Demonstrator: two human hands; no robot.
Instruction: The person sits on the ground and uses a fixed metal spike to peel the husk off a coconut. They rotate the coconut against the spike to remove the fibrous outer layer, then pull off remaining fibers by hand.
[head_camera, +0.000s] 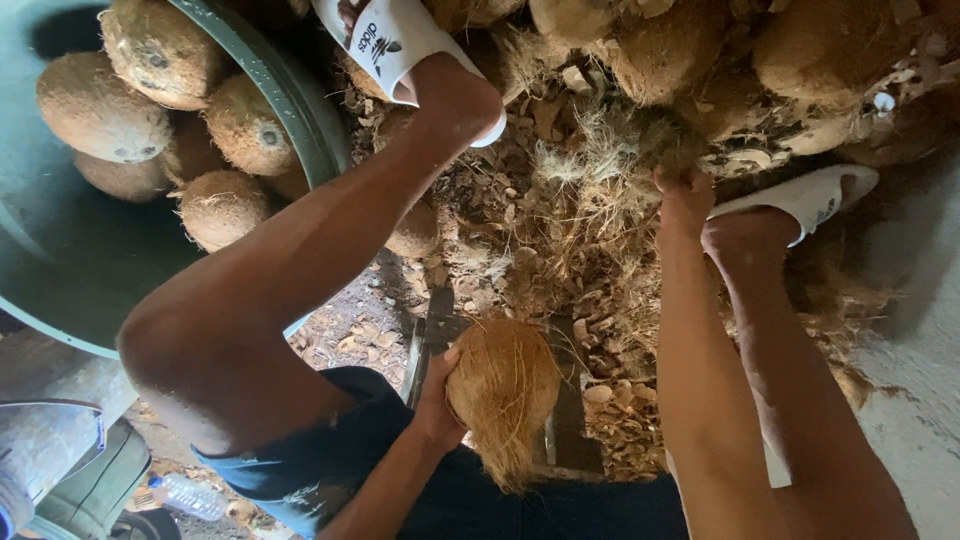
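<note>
My left hand (440, 395) grips a brown, fibrous coconut (505, 385) from its left side and holds it low between my knees, with loose husk strands hanging off it. My right hand (684, 193) is stretched forward, its fingers closed in a tuft of dry coconut fibre (610, 150) at the edge of the husk litter. A dark upright metal blade (432, 325) stands just behind the held coconut.
A large green tub (300, 100) at the upper left holds several husked coconuts (100, 105). More coconuts (820, 50) are piled at the top right. My feet wear white sandals (400, 40). Husk scraps (560, 260) cover the ground. A plastic bottle (190, 495) lies lower left.
</note>
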